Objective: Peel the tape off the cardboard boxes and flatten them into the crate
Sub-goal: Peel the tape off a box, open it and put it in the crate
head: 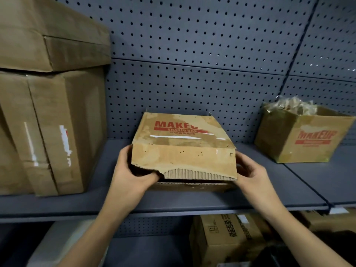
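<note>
MAKEUP box, small, worn cardboard w/ red print, sits mid-shelf on the grey metal shelf, right between both hands. Clear tape strip runs across its top, glossy, stuck down. Front flap torn along the lower edge, corrugation showing.

Left hand is on the box's left-front corner, thumb up against the side, fingers curled in under the torn flap, gripping it. Right hand is on the right-front corner, fingers wrapped round the side wall, also gripping. Box is between the palms, both touching it.

Left of the box, well apart: two big brown cartons stacked. On the right, an open MAKEUP carton w/ crumpled clear plastic sticking out the top. Behind is the pegboard back panel. On the lower shelf, a printed carton.
</note>
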